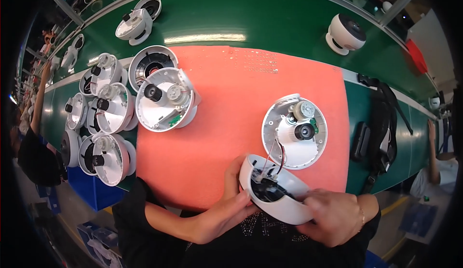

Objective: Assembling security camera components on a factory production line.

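Observation:
Near my body, I hold a white rounded shell with a dark hollow inside, tilted off the orange mat. My left hand grips its left side, thumb on the outer wall. My right hand, slightly blurred, is closed around its right end; the fingertips are partly hidden. Thin red, black and white wires run from the shell to an open round white housing lying on the mat just beyond. That housing carries a silver motor, a black cylinder and a green circuit board.
Another opened housing and its black-lined shell sit at the mat's left edge. Several similar units crowd the bench left of it. Small screws dot the mat's far part. A black strap lies right; co-workers are on both sides.

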### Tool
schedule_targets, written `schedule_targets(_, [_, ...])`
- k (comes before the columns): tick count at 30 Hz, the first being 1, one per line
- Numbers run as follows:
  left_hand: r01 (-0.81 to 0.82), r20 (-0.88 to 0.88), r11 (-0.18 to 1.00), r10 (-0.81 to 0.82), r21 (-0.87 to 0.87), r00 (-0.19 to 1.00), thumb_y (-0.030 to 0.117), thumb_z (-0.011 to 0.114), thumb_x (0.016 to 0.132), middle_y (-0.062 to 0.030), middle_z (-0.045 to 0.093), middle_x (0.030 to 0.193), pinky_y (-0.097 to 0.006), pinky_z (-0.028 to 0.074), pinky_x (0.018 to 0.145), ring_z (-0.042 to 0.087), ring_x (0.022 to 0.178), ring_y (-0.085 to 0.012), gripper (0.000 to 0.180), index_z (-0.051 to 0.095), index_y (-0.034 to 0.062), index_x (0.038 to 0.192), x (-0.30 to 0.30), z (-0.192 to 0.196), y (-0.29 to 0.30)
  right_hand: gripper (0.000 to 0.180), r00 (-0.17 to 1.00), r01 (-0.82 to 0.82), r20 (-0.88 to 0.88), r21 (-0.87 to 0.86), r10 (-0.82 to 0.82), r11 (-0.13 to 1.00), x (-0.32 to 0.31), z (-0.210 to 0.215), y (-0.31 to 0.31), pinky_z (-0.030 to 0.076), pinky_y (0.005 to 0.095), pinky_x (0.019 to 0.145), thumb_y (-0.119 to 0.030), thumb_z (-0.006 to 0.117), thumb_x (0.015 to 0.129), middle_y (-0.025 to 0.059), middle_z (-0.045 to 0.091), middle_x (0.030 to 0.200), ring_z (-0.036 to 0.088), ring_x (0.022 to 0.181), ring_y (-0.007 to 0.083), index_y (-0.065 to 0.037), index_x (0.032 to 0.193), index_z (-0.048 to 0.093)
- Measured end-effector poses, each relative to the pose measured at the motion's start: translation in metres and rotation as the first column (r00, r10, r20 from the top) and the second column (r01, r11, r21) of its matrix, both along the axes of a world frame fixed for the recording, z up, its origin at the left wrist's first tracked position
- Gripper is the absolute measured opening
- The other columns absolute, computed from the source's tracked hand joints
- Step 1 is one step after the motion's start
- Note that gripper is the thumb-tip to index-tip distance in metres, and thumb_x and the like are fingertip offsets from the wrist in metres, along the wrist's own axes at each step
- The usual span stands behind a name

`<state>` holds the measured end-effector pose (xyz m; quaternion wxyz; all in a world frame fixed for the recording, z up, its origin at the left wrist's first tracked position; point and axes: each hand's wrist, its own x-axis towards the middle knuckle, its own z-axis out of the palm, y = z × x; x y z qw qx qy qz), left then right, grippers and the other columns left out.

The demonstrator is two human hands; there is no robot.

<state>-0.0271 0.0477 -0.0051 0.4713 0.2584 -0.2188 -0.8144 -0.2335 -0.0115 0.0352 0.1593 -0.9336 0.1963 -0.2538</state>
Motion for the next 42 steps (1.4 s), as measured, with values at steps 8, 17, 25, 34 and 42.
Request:
schedule_targets(8, [0.217,0.7,0.909,0.105,-0.355,0.706,0.018,0.07,0.074,-0.0166,0.052,0.107,-0.037,0.04,0.094,0.052,0.107,-0.0247,0.053,0.038,-0.0015,0.112,0.009,-0.01,-0.042,0.061,0.977,0.041,0.084,0.825,-0.194,0.564,-0.04,-0.002,-0.035,0.043,0.0306,0.087,-0.002,0.061,0.075,0.0186,0.045,0.119,0.051,0.105,0.0212,0.005,0.128,0.032])
schedule_targets(17, [0.288,0.736,0.74,0.389,-0.608,0.554,0.016,0.074,0.066,-0.0124,0.063,0.067,-0.028,0.054,0.058,0.065,0.062,-0.0215,0.034,0.05,0.0002,0.085,0.012,-0.017,-0.054,0.051,0.929,-0.126,0.243,0.916,-0.28,0.38,-0.034,-0.035,-0.047,0.04,0.0295,0.09,-0.003,0.061,0.077,0.0118,0.049,0.111,0.05,0.102,0.0162,0.003,0.121,0.036])
schedule_targets(25, [0.321,0.725,0.672,0.487,-0.667,0.488,0.018,0.074,0.066,-0.0131,0.062,0.067,-0.028,0.052,0.053,0.065,0.061,-0.0223,0.039,0.053,0.0003,0.094,0.008,-0.018,-0.054,0.049,0.94,-0.009,0.237,0.737,-0.247,0.676,-0.038,-0.041,-0.046,0.047,0.028,0.075,-0.013,0.069,0.072,0.0137,0.056,0.102,0.057,0.086,0.0175,0.004,0.111,0.045])
schedule_targets(34, [0.187,0.789,0.867,0.305,-0.461,0.533,0.029,0.077,0.064,-0.0092,0.063,0.07,-0.025,0.05,0.054,0.062,0.06,-0.0145,0.049,0.057,-0.0036,0.095,0.004,-0.002,-0.092,0.041,0.917,0.145,0.204,0.63,-0.342,0.763,-0.021,-0.021,-0.08,0.05,0.0226,0.062,-0.011,0.068,0.071,0.0111,0.06,0.089,0.061,0.079,0.0144,0.005,0.105,0.051])
schedule_targets(42, [0.365,0.922,0.847,0.347,-0.386,0.169,0.034,0.073,0.065,-0.0127,0.06,0.059,-0.029,0.046,0.05,0.059,0.051,-0.0216,0.042,0.06,-0.0047,0.074,0.011,0.004,-0.108,0.026,0.926,0.076,0.111,0.882,-0.36,0.466,-0.012,-0.031,-0.111,0.047,0.0195,0.064,-0.012,0.058,0.082,0.0072,0.06,0.085,0.059,0.073,0.0089,0.004,0.102,0.052])
